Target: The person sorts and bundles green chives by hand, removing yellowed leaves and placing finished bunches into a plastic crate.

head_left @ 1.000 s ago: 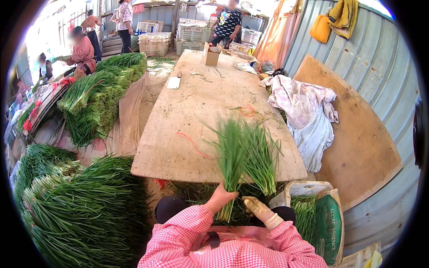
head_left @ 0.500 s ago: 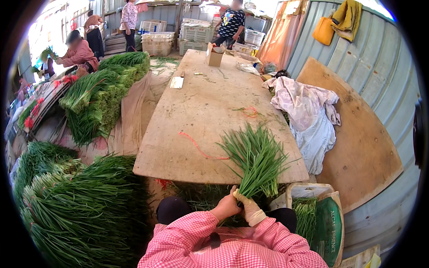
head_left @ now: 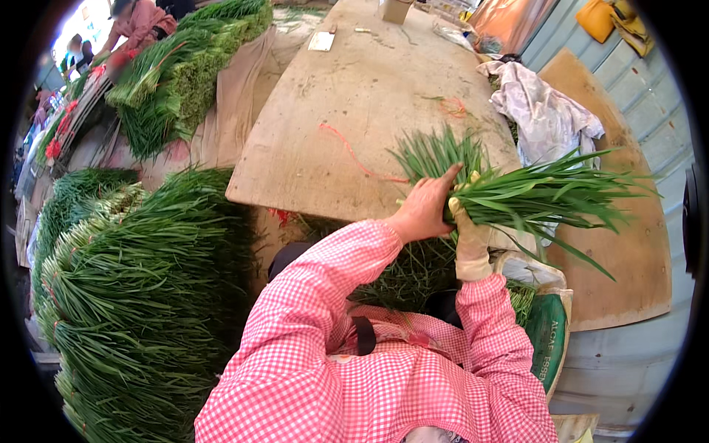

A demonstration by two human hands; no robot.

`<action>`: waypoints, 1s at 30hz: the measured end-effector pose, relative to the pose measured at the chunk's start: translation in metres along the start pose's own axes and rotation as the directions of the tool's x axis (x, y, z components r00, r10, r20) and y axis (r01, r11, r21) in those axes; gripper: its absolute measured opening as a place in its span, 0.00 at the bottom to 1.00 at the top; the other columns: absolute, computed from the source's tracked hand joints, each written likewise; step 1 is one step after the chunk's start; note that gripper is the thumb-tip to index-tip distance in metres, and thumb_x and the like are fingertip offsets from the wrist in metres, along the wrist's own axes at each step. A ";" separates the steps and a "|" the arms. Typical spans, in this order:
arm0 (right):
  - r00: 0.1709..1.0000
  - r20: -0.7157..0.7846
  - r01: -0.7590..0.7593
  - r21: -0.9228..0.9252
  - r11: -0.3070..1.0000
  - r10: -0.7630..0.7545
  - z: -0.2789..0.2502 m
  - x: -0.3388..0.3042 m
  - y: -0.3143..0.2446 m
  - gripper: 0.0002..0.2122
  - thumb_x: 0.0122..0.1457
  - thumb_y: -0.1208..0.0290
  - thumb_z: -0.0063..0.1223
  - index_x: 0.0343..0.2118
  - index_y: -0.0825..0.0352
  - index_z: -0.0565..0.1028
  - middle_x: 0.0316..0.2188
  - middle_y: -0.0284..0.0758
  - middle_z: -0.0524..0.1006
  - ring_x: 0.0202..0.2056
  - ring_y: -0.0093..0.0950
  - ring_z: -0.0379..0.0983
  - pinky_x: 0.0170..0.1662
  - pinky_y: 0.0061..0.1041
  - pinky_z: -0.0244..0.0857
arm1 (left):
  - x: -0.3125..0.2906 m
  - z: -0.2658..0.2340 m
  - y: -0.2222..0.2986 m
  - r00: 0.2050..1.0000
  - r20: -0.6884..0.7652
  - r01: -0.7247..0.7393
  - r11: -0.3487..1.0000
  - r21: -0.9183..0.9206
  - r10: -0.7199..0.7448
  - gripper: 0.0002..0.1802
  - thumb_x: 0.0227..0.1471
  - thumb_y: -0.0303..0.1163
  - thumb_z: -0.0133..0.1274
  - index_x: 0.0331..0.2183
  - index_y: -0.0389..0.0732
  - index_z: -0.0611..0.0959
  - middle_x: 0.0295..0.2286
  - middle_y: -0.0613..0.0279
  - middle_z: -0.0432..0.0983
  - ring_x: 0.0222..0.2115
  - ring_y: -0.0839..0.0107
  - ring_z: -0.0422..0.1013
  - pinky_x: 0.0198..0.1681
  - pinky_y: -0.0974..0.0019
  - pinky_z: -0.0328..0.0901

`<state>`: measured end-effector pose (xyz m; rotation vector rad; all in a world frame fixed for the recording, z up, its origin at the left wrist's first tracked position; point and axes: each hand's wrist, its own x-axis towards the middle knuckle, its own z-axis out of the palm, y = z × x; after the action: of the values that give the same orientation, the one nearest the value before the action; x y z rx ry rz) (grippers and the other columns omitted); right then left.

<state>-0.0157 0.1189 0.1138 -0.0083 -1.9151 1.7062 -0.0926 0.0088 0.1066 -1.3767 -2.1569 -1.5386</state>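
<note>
My right hand [head_left: 471,238], in a pale glove, is closed round the stem end of a bunch of garlic chives [head_left: 546,193], whose long leaves fan out to the right beyond the table edge. Against the same stems presses my bare left hand [head_left: 422,211], one finger stretched up and the others curled at the bunch. More garlic chives [head_left: 437,152] lie on the wooden table [head_left: 325,155] just behind my hands. A thin red string [head_left: 353,152] runs over the board toward my left hand.
A large heap of tied chives [head_left: 148,288] stands at my left, with another pile [head_left: 185,81] farther back. A person in pink [head_left: 144,26] is at the far left. Beside my right arm is a crate with a green sack [head_left: 548,336]. Cloths [head_left: 543,111] hang at the table's right edge.
My hands have risen from the table's near edge toward its right corner. The held leaves, which pointed away over the board, now point right. My view has tilted lower.
</note>
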 end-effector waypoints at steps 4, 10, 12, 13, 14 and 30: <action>0.996 0.050 -0.073 -0.104 0.992 0.078 -0.003 0.016 0.026 0.23 0.49 0.66 0.60 0.46 0.70 0.67 0.41 0.34 0.72 0.42 0.24 0.67 0.46 0.25 0.61 | 0.000 0.024 -0.028 0.988 -0.059 0.131 0.982 -0.137 -0.140 0.55 0.25 0.29 0.62 0.55 0.35 0.50 0.34 0.46 0.70 0.39 0.50 0.66 0.42 0.57 0.61; 0.935 0.311 -0.031 -0.412 0.911 0.172 0.021 0.058 0.006 0.28 0.47 0.53 0.58 0.44 0.72 0.68 0.41 0.42 0.72 0.45 0.31 0.67 0.48 0.28 0.59 | -0.005 0.029 -0.049 0.965 -0.172 0.075 0.839 -0.540 -0.198 0.49 0.31 0.22 0.60 0.54 0.36 0.52 0.42 0.53 0.69 0.43 0.64 0.66 0.48 0.65 0.62; 0.869 0.414 -0.091 -0.400 0.912 0.269 0.041 0.064 -0.009 0.31 0.45 0.52 0.60 0.45 0.72 0.67 0.43 0.43 0.71 0.46 0.33 0.66 0.49 0.29 0.58 | -0.002 0.008 -0.047 0.942 -0.158 0.115 0.730 -0.673 -0.294 0.42 0.36 0.22 0.59 0.52 0.37 0.56 0.42 0.56 0.69 0.42 0.68 0.67 0.47 0.67 0.63; 0.830 0.474 -0.140 -0.335 0.932 0.295 0.050 0.065 -0.016 0.33 0.43 0.51 0.61 0.47 0.72 0.65 0.44 0.44 0.70 0.47 0.34 0.65 0.49 0.29 0.58 | -0.006 -0.001 -0.052 0.912 -0.142 0.182 0.689 -0.702 -0.386 0.38 0.38 0.22 0.58 0.51 0.36 0.59 0.41 0.57 0.70 0.41 0.69 0.68 0.46 0.69 0.64; 0.768 0.514 -0.240 -0.323 0.915 0.383 0.043 0.073 0.002 0.36 0.44 0.52 0.61 0.51 0.72 0.60 0.44 0.43 0.69 0.46 0.33 0.65 0.49 0.28 0.58 | -0.006 -0.014 -0.046 0.861 -0.085 0.276 0.600 -0.751 -0.502 0.33 0.38 0.22 0.58 0.48 0.36 0.63 0.39 0.58 0.71 0.39 0.70 0.69 0.43 0.69 0.65; 0.704 0.309 -0.371 -0.607 0.703 0.639 -0.014 -0.046 0.033 0.11 0.56 0.65 0.46 0.27 0.69 0.71 0.21 0.30 0.72 0.23 0.21 0.65 0.30 0.20 0.62 | -0.027 -0.063 -0.064 0.713 0.200 0.156 -0.125 -0.980 -0.672 0.13 0.45 0.27 0.53 0.36 0.38 0.73 0.23 0.62 0.72 0.24 0.68 0.70 0.33 0.61 0.69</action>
<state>0.0171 0.1210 0.0652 -0.3943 -2.9609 1.5659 -0.1478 -0.0609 0.0773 -0.0392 -0.9541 -3.6090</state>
